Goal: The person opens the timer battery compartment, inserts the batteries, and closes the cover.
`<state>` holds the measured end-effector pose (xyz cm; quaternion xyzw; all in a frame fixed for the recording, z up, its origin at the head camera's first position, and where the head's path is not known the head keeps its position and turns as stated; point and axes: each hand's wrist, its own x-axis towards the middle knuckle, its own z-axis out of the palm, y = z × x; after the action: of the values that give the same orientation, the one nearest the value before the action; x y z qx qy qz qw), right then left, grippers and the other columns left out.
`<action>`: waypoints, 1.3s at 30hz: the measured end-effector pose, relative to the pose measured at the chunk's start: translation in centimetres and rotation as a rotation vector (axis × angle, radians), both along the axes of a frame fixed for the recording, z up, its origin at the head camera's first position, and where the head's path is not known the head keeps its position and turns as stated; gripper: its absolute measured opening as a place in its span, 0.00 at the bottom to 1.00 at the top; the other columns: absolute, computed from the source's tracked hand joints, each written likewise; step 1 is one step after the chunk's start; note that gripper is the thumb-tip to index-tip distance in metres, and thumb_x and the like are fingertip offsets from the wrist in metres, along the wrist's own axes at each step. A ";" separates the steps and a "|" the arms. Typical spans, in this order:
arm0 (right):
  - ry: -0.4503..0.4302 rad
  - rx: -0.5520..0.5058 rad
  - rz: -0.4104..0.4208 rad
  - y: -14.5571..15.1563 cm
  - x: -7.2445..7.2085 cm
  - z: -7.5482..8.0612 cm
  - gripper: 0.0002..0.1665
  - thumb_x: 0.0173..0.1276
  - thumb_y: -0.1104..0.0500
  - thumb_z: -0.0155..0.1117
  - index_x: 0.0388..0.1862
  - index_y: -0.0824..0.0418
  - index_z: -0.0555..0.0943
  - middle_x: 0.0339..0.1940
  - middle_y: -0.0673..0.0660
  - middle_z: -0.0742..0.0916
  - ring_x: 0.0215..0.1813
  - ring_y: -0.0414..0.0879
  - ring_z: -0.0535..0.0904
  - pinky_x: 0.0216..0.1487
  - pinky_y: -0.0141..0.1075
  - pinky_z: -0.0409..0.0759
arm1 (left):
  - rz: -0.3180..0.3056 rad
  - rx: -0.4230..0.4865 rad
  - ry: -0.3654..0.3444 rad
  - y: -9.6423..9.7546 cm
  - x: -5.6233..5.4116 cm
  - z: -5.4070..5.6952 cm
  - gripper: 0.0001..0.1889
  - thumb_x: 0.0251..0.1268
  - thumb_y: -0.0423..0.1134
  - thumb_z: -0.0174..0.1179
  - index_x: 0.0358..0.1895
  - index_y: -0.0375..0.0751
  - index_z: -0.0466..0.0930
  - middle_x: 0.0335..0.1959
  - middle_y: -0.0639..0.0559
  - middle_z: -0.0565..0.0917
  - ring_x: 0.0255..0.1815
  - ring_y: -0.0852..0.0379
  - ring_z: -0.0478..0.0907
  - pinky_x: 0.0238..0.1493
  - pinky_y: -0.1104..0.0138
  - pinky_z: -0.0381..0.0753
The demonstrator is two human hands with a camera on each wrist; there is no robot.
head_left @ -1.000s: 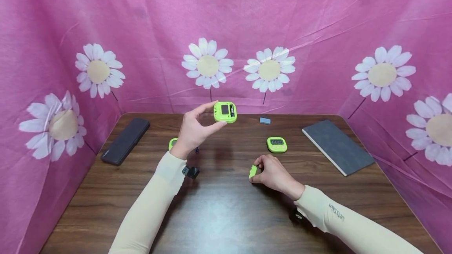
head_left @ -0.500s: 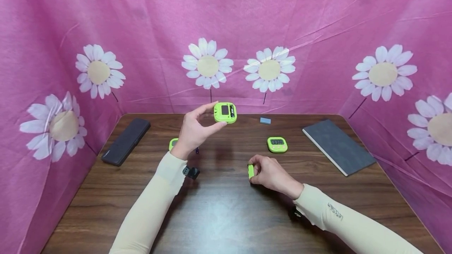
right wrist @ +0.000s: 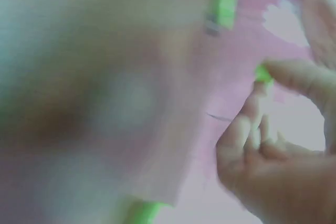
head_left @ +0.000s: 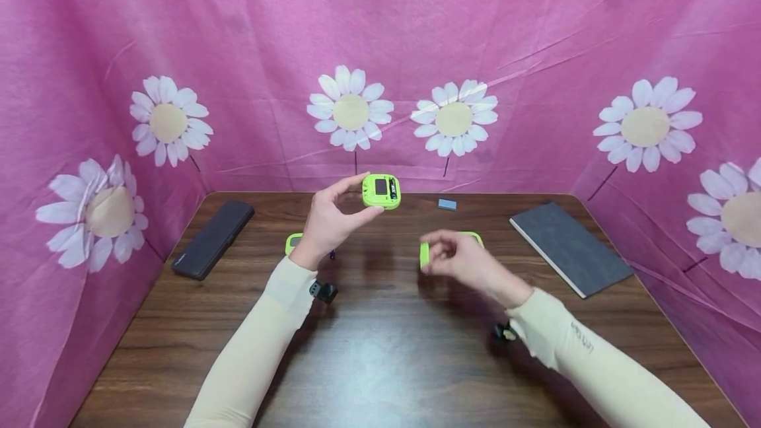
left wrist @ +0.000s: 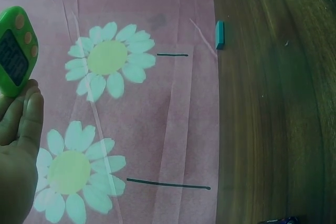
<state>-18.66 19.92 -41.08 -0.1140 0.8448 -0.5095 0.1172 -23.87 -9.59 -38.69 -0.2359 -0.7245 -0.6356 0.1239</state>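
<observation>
My left hand (head_left: 329,223) holds a lime-green digital timer (head_left: 382,191) up above the table, pinched by its edges. The timer's back faces me in the head view, with its battery bay uncovered and a dark battery (head_left: 392,188) inside. Its screen side with several round buttons shows in the left wrist view. My right hand (head_left: 464,261) pinches a small lime-green battery cover (head_left: 425,255) between thumb and fingers, over the table to the right of the left hand. A second green timer (head_left: 473,236) lies behind the right hand, mostly hidden by it.
Another green timer (head_left: 292,243) lies partly behind the left wrist, with a small dark battery-like piece (head_left: 332,254) beside it. A black case (head_left: 213,239) lies at the left, a grey notebook (head_left: 571,248) at the right, and a small blue block (head_left: 447,204) near the back edge.
My right hand has lifted the battery cover and moved it away from me, now overlapping the timer on the table. The left hand and its timer have stayed nearly still.
</observation>
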 end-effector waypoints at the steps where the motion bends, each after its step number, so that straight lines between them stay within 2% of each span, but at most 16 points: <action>1: 0.000 -0.048 -0.003 0.2 -0.7 1.1 0.37 0.68 0.67 0.79 0.75 0.69 0.80 0.41 0.52 0.91 0.43 0.42 0.86 0.47 0.30 0.87 | -0.002 0.002 0.000 0.0 0.0 0.0 0.35 0.60 0.33 0.83 0.74 0.40 0.85 0.60 0.42 0.94 0.55 0.48 0.92 0.61 0.54 0.91; 4: -0.006 -0.190 -0.009 0.3 -2.5 4.4 0.37 0.72 0.68 0.77 0.79 0.67 0.78 0.41 0.48 0.92 0.46 0.39 0.88 0.55 0.31 0.88 | -0.005 0.000 -0.001 0.2 0.1 -0.1 0.35 0.60 0.33 0.84 0.74 0.42 0.85 0.61 0.42 0.93 0.56 0.47 0.91 0.63 0.54 0.90; 7: -0.038 -0.327 0.002 -0.1 -3.9 6.9 0.35 0.75 0.69 0.73 0.80 0.64 0.77 0.41 0.45 0.91 0.47 0.38 0.87 0.58 0.30 0.87 | -0.005 -0.006 -0.001 0.4 0.2 -0.1 0.36 0.60 0.33 0.84 0.74 0.42 0.85 0.62 0.43 0.93 0.57 0.46 0.91 0.62 0.65 0.88; 9: -0.065 -0.393 0.032 -0.7 -4.4 8.1 0.35 0.77 0.70 0.71 0.80 0.62 0.77 0.41 0.46 0.91 0.48 0.38 0.87 0.59 0.30 0.87 | -0.007 0.000 -0.003 0.5 0.4 -0.1 0.36 0.59 0.33 0.84 0.74 0.42 0.85 0.62 0.43 0.93 0.57 0.46 0.92 0.61 0.70 0.87; 12: -0.078 -0.428 0.076 -1.6 -4.9 9.0 0.34 0.77 0.71 0.71 0.80 0.62 0.77 0.43 0.47 0.93 0.49 0.39 0.88 0.59 0.32 0.88 | -0.009 0.013 0.005 0.6 0.4 -0.1 0.36 0.59 0.32 0.84 0.74 0.41 0.85 0.62 0.42 0.93 0.58 0.46 0.91 0.61 0.71 0.87; 19: -0.020 -0.352 0.088 -2.4 -5.2 9.4 0.36 0.75 0.71 0.72 0.81 0.69 0.77 0.40 0.44 0.92 0.46 0.37 0.88 0.56 0.30 0.89 | -0.008 0.015 0.031 1.0 0.6 0.1 0.37 0.59 0.33 0.84 0.74 0.45 0.85 0.62 0.43 0.93 0.58 0.47 0.91 0.64 0.68 0.88; 23: 0.032 -0.272 0.100 -2.5 -5.3 9.6 0.35 0.74 0.69 0.75 0.79 0.67 0.80 0.41 0.44 0.93 0.47 0.38 0.88 0.55 0.29 0.89 | 0.003 0.012 0.037 1.0 0.6 0.0 0.36 0.59 0.33 0.85 0.74 0.46 0.86 0.61 0.44 0.94 0.58 0.48 0.91 0.64 0.66 0.88; 30: 0.092 -0.123 0.097 -2.9 -5.4 10.0 0.33 0.73 0.63 0.80 0.76 0.60 0.84 0.43 0.46 0.92 0.47 0.40 0.86 0.51 0.28 0.87 | 0.012 0.007 0.029 0.9 0.6 0.0 0.36 0.60 0.33 0.84 0.74 0.45 0.86 0.62 0.44 0.93 0.58 0.49 0.90 0.67 0.54 0.89; 32: 0.094 -0.109 0.094 -3.0 -5.4 10.0 0.33 0.73 0.62 0.80 0.76 0.59 0.84 0.44 0.46 0.91 0.47 0.40 0.85 0.51 0.28 0.86 | 0.015 0.010 0.021 0.9 0.7 0.0 0.36 0.60 0.33 0.84 0.74 0.45 0.85 0.61 0.43 0.93 0.57 0.49 0.90 0.66 0.56 0.89; 39: 0.120 -0.093 0.092 -3.3 -5.3 9.8 0.33 0.75 0.61 0.78 0.78 0.59 0.83 0.45 0.47 0.90 0.49 0.42 0.83 0.52 0.27 0.86 | 0.019 0.032 0.022 1.0 0.4 -0.1 0.35 0.60 0.32 0.83 0.73 0.39 0.85 0.58 0.39 0.94 0.56 0.45 0.91 0.61 0.71 0.87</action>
<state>-24.01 16.63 -31.27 -0.1883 0.8197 -0.5344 0.0841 -23.44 -8.56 -38.82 -0.2339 -0.7150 -0.6434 0.1417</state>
